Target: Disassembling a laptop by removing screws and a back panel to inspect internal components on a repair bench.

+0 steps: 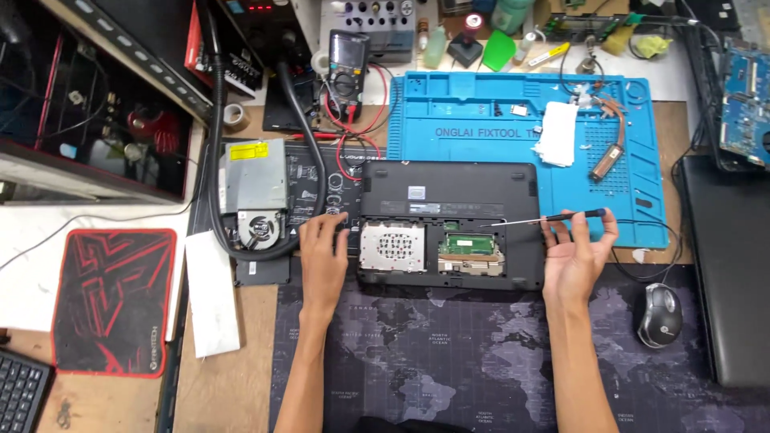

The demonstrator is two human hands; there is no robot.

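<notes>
A black laptop [449, 188] lies upside down with its bottom cover off, showing a silver drive bay [391, 245] and a green memory board [472, 244]. My left hand [323, 248] rests flat on the laptop's left edge, fingers spread, holding nothing. My right hand [576, 248] is at the laptop's right edge and grips a thin black-handled screwdriver [553, 217]. Its shaft points left over the open bay, above the memory board.
A blue repair mat [513, 112] holds a copper heat pipe [609, 152] and a white cloth [557, 132]. A multimeter [347, 74], an optical drive [255, 175] with a fan, a mouse [659, 314], another laptop [731, 265] and a red mouse pad [112, 298] surround the work.
</notes>
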